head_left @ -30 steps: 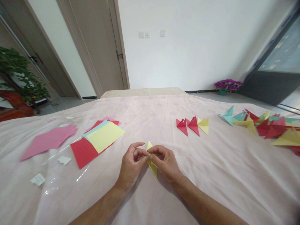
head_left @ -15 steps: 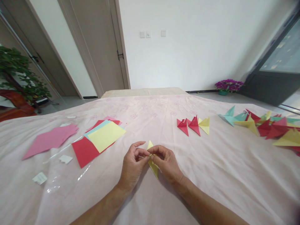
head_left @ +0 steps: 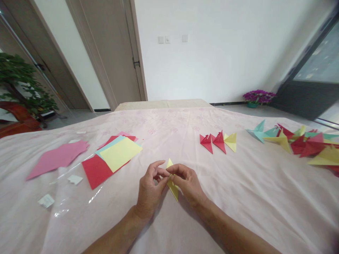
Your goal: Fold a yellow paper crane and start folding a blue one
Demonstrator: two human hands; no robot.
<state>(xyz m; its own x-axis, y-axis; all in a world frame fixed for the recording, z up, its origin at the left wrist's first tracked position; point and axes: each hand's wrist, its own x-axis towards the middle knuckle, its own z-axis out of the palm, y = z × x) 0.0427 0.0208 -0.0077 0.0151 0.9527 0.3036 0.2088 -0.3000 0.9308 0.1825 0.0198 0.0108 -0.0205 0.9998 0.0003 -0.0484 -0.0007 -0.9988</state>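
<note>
A narrow piece of folded yellow paper (head_left: 173,190), pointed at both ends, is held between my two hands just above the tablecloth. My left hand (head_left: 151,185) pinches its middle from the left with thumb and fingers. From the right, my right hand (head_left: 189,183) pinches the same spot, its fingertips meeting those of the left. The fingers cover the middle of the paper, so the fold there is hidden. Beyond my right hand stand two red paper cranes (head_left: 219,143) and a yellow paper crane (head_left: 231,142) in a row.
Loose sheets in yellow (head_left: 122,153), red and blue lie left of my hands, partly on clear plastic. Farther left are pink sheets (head_left: 58,158) and white scraps (head_left: 46,201). A heap of coloured paper cranes (head_left: 302,143) spreads at the right. Creases run across the pink tablecloth (head_left: 251,204).
Both hands keep their pinch on the yellow paper in the same place. My left fingers and thumb have shifted very slightly; the other things stay where they were.
</note>
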